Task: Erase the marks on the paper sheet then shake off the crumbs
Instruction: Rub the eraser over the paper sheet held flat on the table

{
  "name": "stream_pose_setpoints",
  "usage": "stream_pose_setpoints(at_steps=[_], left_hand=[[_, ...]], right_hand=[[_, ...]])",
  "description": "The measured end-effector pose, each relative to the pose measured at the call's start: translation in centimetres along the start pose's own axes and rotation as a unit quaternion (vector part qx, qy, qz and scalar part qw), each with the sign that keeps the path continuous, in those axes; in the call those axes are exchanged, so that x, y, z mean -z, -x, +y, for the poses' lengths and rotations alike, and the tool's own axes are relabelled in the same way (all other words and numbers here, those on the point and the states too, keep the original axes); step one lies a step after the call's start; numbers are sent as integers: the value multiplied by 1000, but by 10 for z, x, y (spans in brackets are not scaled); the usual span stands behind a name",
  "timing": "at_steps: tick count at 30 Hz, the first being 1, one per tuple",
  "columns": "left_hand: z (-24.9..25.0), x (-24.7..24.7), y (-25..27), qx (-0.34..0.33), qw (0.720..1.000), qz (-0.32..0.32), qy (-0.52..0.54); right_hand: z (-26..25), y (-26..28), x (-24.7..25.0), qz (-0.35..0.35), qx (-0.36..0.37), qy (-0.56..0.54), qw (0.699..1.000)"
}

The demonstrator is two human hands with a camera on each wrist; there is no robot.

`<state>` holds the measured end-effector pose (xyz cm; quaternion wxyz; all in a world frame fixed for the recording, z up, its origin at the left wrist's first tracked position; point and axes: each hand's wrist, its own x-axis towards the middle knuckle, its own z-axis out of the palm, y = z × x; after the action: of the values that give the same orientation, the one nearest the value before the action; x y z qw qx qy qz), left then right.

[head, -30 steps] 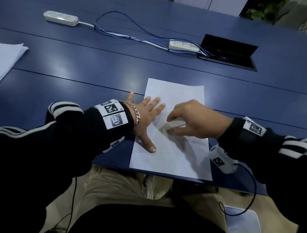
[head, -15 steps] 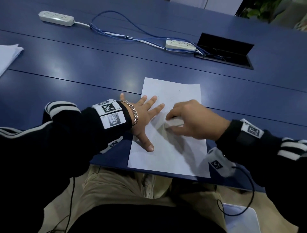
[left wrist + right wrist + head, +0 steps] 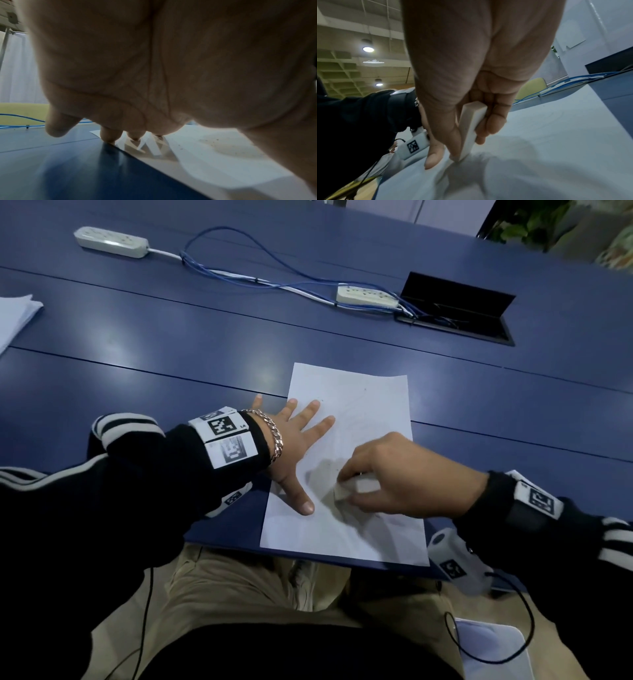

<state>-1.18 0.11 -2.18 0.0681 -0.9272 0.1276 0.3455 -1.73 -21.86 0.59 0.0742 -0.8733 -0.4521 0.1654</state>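
Blue table [image 3: 137,344], power strips [image 3: 111,241], cables [image 3: 239,273]

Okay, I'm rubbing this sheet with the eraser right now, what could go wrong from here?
The paper sheet overhangs the table edge near the right hand, so a hard eraser stroke might crease it. The left hand presses only the left side; the right side could slide or buckle.
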Motion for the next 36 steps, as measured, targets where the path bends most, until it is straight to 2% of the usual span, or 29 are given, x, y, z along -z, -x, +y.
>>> stream_pose_setpoints(at_steps=[2, 5, 8, 11, 14, 17, 21, 29, 32, 36], left_hand=[[0, 0, 0, -8, 1000, 2, -1], [-4, -3, 2, -14, 1000, 10, 1], [-4, -2, 8, -26, 1000, 9, 0], [-5, -3, 17, -59, 997, 31, 33], [-8, -10, 23, -65, 993, 83, 52], [-11, -7, 21, -43, 993, 103, 48], [-6, -4, 13, -27, 995, 82, 42], [5, -13, 3, -3, 997, 75, 3], [5, -13, 1, 1, 997, 76, 4], [5, -14, 1, 1, 997, 75, 5]], right_hand=[[5, 4, 3, 14, -9, -10, 1000], [24, 9, 12, 83, -82, -28, 993], [33, 15, 10, 67, -112, 15, 991], [28, 23, 4, 29, -101, 12, 994], [17, 24, 11, -7, -71, 13, 997], [17, 8, 27, 27, -59, 3, 998], [30, -29, 39, 62, -47, 42, 996], [44, -72, 18, 82, -76, 61, 992], [37, -60, 17, 57, -36, 49, 996], [14, -39, 16, -47, 27, -2, 999]])
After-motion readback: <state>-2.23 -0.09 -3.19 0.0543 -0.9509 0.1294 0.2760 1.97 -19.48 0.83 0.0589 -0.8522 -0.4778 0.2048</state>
